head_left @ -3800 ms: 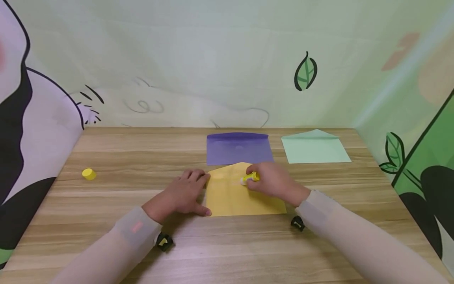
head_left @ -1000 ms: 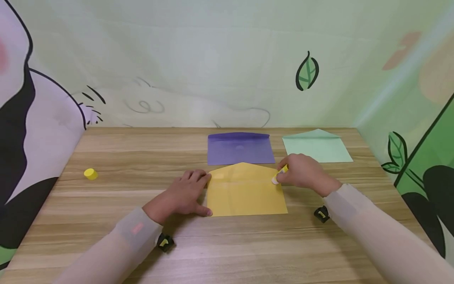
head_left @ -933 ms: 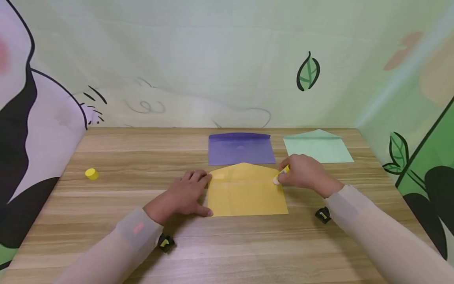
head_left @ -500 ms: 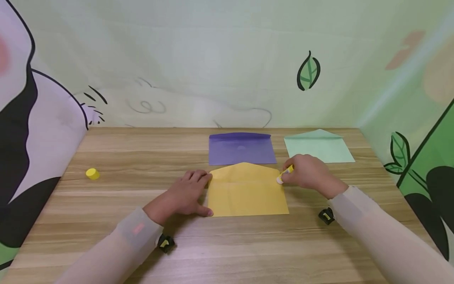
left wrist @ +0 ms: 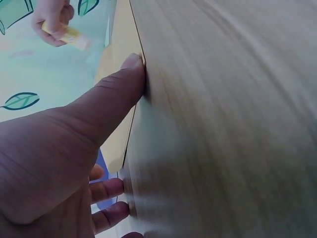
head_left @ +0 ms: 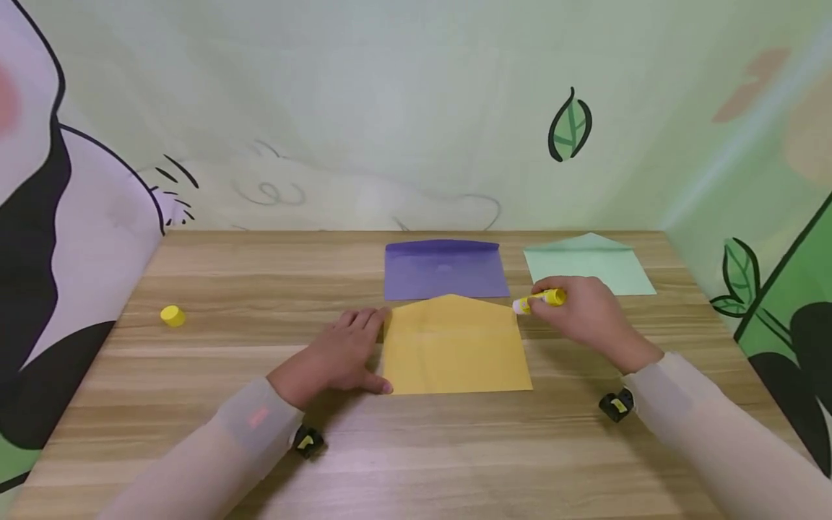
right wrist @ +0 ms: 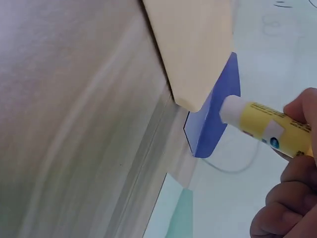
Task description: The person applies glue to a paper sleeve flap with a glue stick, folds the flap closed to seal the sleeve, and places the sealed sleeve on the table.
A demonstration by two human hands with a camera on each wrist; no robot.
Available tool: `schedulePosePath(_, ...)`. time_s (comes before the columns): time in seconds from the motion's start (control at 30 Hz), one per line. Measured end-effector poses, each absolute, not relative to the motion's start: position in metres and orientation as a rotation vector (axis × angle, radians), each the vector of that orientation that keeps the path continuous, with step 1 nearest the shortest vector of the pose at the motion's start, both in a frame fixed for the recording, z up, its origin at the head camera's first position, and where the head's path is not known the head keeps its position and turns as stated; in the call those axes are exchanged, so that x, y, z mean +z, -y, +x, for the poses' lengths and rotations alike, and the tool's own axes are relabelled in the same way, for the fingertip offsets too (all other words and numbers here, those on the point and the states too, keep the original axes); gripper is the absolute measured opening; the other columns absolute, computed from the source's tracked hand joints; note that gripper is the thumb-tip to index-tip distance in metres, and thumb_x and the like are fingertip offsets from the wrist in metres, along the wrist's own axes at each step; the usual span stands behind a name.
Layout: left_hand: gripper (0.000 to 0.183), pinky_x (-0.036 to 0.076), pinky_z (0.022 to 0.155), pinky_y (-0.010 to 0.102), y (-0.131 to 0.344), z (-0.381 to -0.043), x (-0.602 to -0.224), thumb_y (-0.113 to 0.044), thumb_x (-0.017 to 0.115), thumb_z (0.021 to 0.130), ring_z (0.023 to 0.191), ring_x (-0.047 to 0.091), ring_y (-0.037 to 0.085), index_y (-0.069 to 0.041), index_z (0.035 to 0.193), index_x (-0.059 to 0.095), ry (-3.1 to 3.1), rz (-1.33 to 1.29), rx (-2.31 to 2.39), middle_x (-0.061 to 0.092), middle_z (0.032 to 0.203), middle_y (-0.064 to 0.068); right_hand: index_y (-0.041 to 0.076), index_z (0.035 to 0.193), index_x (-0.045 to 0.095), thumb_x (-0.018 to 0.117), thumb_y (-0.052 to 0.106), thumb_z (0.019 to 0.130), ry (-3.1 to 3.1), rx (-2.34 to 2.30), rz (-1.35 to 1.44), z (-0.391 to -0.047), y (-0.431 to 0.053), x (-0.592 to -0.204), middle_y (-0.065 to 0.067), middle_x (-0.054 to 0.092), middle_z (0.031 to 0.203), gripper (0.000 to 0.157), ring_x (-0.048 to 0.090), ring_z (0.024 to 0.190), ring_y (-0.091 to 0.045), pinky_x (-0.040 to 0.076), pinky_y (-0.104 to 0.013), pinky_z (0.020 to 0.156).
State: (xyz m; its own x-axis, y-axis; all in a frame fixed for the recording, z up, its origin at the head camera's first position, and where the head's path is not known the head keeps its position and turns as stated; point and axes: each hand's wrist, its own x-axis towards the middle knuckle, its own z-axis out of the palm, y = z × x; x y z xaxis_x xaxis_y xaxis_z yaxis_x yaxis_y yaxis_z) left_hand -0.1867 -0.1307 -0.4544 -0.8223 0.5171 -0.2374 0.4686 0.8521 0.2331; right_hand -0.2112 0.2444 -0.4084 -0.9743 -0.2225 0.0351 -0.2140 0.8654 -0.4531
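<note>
A yellow envelope lies on the wooden table, its flap opened out toward the back. At its left edge rests my left hand, thumb on the near left corner and fingers spread straight along the side. My right hand grips an uncapped yellow glue stick, its white end pointing left beside the envelope's upper right corner. In the right wrist view the glue stick is raised off the paper, with fingers curled round its barrel. The yellow cap sits apart at the far left.
Behind the yellow envelope lies a purple envelope. A mint green envelope is at the back right, partly covered by my right hand. A cloth backdrop with leaf drawings rises along the table's back edge.
My right hand first carried the glue stick rightward across the yellow envelope's flap, then lifted it off past the right corner and tilted it flatter. My left hand has stayed in place.
</note>
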Motion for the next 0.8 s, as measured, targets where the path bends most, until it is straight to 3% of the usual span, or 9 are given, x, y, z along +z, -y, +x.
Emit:
schedulePosePath(0.5,0.129,0.038,0.108,0.060,0.131,-0.193,-0.452,-0.067,0.082,0.068,0.141,0.032,0.044,-0.004,0.159,0.016,-2.720,0.736,0.299,0.031,0.157,0.019,0.018,0.107,0.075,0.066,0.034,0.093,-3.148,-0.856,-0.429,-0.197,-0.242,-0.415,0.011,0.028,0.049,0.023,0.029,0.043,-0.010,0.030,-0.028,0.045)
schedulePosePath(0.8,0.131,0.038,0.110,0.057,0.128,-0.195,-0.448,-0.065,0.084,0.067,0.141,0.031,0.043,-0.005,0.160,0.014,-2.705,0.722,0.282,0.030,0.158,0.019,0.016,0.103,0.075,0.069,0.029,0.092,-3.211,-0.914,-0.522,-0.192,-0.240,-0.416,0.012,0.029,0.049,0.018,0.029,0.044,-0.008,0.030,-0.027,0.044)
